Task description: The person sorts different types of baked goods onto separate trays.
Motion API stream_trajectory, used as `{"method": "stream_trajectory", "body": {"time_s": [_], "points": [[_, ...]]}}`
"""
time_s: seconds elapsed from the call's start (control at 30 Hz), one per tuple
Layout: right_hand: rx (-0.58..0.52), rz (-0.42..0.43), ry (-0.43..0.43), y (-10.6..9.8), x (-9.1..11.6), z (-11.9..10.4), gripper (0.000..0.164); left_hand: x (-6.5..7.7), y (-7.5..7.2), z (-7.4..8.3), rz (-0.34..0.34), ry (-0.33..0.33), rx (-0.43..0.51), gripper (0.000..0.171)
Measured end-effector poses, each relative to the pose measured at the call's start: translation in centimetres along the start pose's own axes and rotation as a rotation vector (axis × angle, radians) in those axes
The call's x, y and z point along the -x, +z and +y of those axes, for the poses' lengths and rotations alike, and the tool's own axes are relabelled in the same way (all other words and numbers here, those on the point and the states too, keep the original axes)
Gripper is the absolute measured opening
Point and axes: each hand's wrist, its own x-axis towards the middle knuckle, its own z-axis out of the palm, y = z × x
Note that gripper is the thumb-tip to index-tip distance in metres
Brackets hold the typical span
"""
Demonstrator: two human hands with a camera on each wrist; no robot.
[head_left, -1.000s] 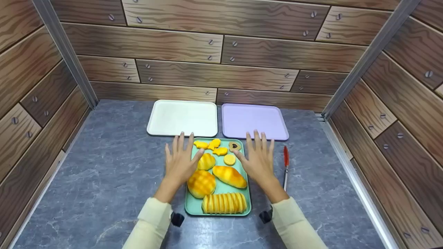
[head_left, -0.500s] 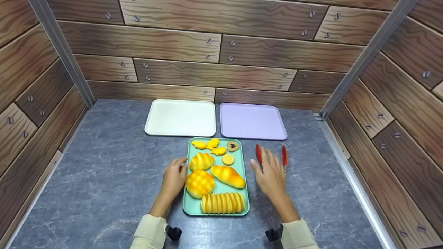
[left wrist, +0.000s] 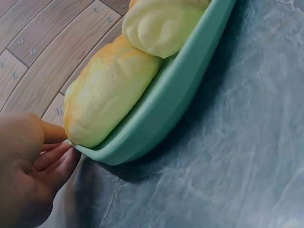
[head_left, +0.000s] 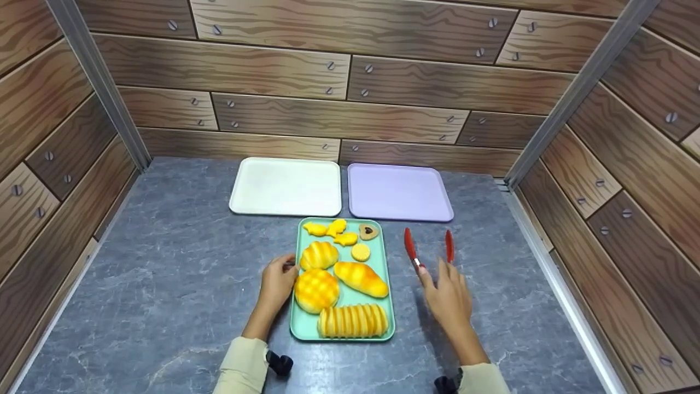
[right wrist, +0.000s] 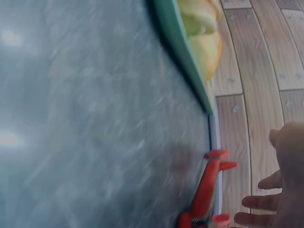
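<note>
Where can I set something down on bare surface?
Bare: the white tray, the purple tray, and tabletop between left wall and left hand or right hand and right wall. Crowded: the green tray, mostly covered by breads and cookies, and around the tongs.

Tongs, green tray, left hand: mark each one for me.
Tongs (head_left: 409, 244): head view, on the red tip nearer the green tray.
Green tray (left wrist: 171, 107): left wrist view, on its outer side wall.
Left hand (head_left: 278, 280): head view, on the back of the hand.

Red-tipped tongs beside green tray.
</note>
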Motion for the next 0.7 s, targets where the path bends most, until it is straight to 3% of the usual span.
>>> {"method": "stream_trajectory", "body": {"time_s": [0.3,0.7], "points": [[0.039,-0.059,0.114,0.1,-0.6,2.5,0.077,-0.3,0.6,-0.8,0.025,-0.057,0.067,0.035],[0.083,-0.093,0.183,1.2,-1.7,2.2,0.088,0.1,0.5,-1.2,0.037,-0.055,0.075,0.034]]}}
